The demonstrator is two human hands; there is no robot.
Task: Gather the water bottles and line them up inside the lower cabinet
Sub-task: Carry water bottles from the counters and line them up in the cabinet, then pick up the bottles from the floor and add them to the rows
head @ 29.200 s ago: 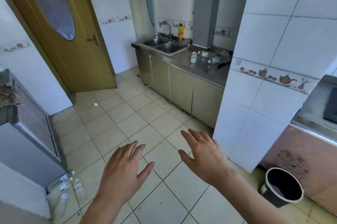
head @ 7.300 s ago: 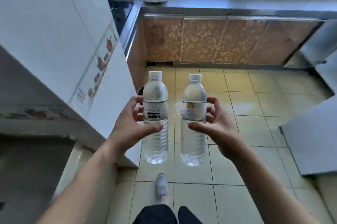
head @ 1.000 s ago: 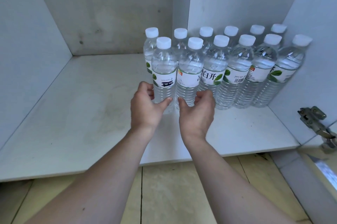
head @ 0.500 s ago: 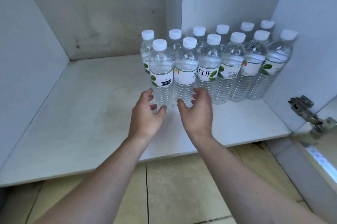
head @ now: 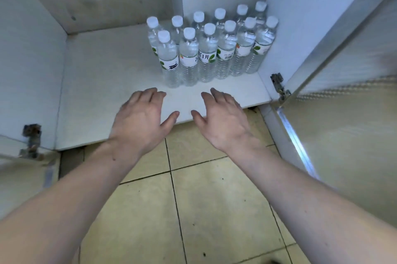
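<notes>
bottles (head: 209,48) crowd right, shelf (head: 103,74) left bare

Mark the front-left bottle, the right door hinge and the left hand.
front-left bottle (head: 168,58): head view, on its body above the label.
right door hinge (head: 279,88): head view, on the metal bracket.
left hand (head: 141,121): head view, on its back.
</notes>
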